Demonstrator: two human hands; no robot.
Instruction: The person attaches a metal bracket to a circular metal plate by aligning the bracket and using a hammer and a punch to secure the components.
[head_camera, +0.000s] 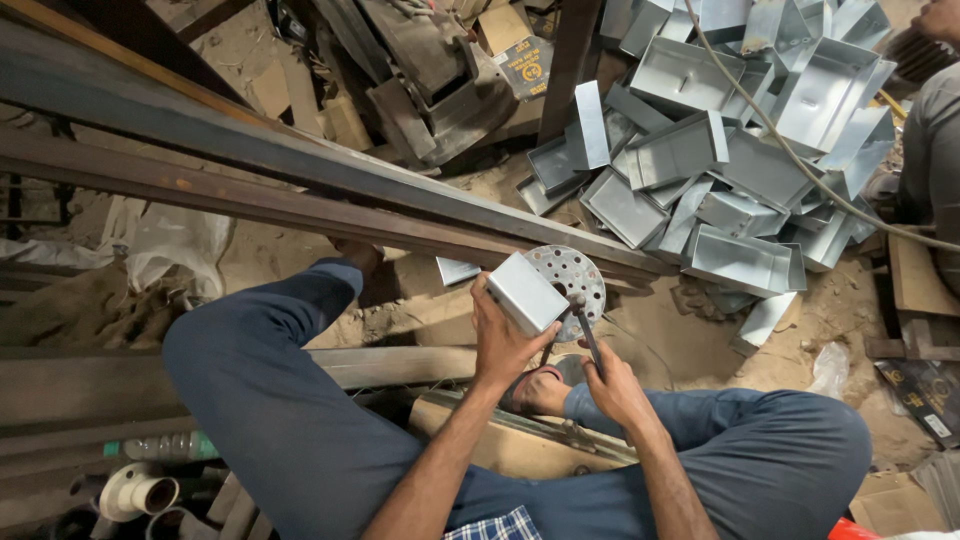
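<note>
Evidently the small grey folded sheet-metal box (526, 292) is a light, stiff thing: thin galvanised plate bent into a shallow tray, rigid enough to be pinched by its walls without flexing, though its smooth faces look slippery and its cut rims probably sharp. The safest hold is judged to be across two opposite side walls, fingers kept off the raw edges.

The person's left hand (503, 338) grips it in just that way, fingers wrapped round the near side and thumb up along the wall, holding the box raised between the knees and pressed against a round perforated metal disc (574, 274) that stands just behind it. The right hand (612, 388) is clenched around a slim dark metal rod-like tool (587, 338), whose tip points up toward the box's lower corner, beside the disc; whether the tip touches the box cannot be told.

Both legs are in dark blue trousers (270, 400), spread either side of the work over a sandy floor (690, 340). A long rusty steel beam (300, 190) runs diagonally just beyond the disc. Farther off, well apart from the hands, lies a heap of similar grey sheet-metal trays (720, 150), with a pale cable (800, 165) trailing across them.
</note>
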